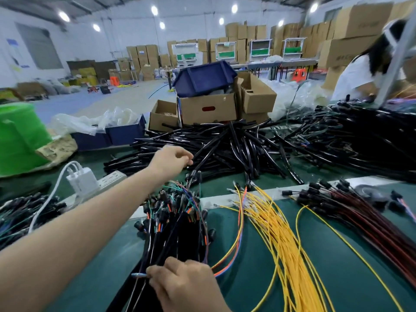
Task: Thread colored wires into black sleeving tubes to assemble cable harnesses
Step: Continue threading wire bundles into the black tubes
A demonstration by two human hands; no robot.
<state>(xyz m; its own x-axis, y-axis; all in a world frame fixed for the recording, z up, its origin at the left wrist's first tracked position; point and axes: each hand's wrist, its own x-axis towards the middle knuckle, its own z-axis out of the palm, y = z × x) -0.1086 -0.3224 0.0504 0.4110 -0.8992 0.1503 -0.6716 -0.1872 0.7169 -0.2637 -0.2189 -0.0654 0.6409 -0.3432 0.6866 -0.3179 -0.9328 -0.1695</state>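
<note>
A heap of black sleeving tubes (225,145) lies across the middle of the green table (258,266). My left hand (171,159) reaches out to the heap's near left edge and pinches the end of one black tube (206,155). My right hand (186,287) is low at the front, its fingers curled round a thin wire with a metal end (138,275), beside a bundle of black cables with orange, green and blue wires (177,212). Loose yellow wires (276,233) fan out to the right.
Red-black wires with black plugs (351,206) lie at right, with a larger dark cable pile (364,136) behind them. A white power strip and charger (90,180) sit at left. Cardboard boxes and a blue bin (204,77) stand behind the heap. Another person in white (358,75) works far right.
</note>
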